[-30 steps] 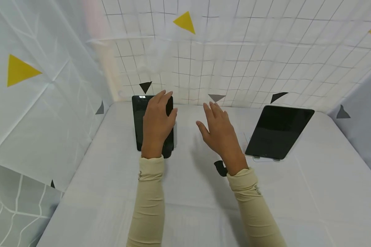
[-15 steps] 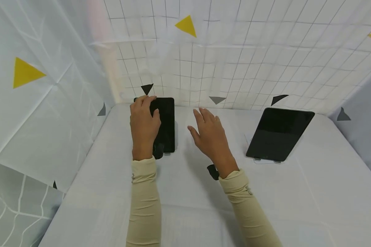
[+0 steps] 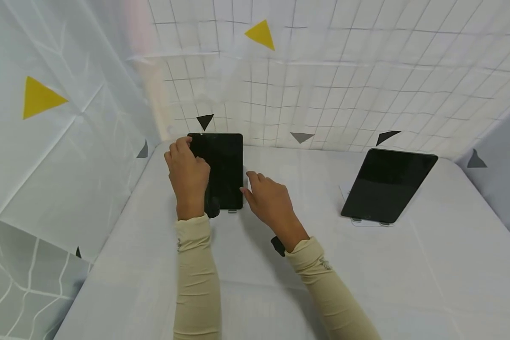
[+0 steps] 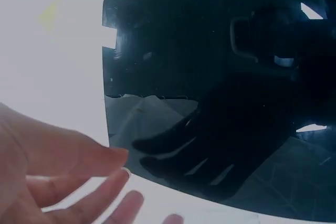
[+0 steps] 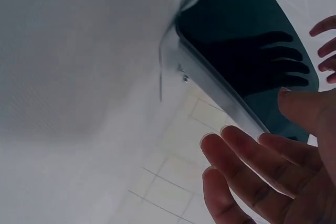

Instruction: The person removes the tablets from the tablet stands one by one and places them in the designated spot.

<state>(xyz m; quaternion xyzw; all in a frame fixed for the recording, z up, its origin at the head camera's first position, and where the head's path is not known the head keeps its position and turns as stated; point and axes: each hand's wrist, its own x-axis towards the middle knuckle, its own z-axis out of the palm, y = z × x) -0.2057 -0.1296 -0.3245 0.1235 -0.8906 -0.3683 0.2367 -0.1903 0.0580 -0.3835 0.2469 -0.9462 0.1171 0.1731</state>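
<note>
A black tablet (image 3: 222, 170) leans on a clear stand (image 3: 233, 210) at the table's back left. My left hand (image 3: 186, 165) is at its left edge, thumb toward the dark screen. In the left wrist view the tablet (image 4: 220, 77) fills the frame and the left hand (image 4: 73, 182) has loosely straight fingers (image 4: 113, 190) just off its edge. My right hand (image 3: 261, 191) reaches the tablet's lower right edge. The right wrist view shows this hand (image 5: 262, 166) with straight fingers beside the tablet (image 5: 247, 45) and its stand (image 5: 170, 59). Neither hand clearly grips it.
A second black tablet (image 3: 388, 184) leans on its own clear stand (image 3: 367, 221) at the right. The white table (image 3: 280, 283) is walled by white cloth (image 3: 323, 85) with a grid and yellow and dark triangles on three sides.
My left hand slid from the middle of the screen to the tablet's left edge. My right hand moved left and down to the tablet's right edge.
</note>
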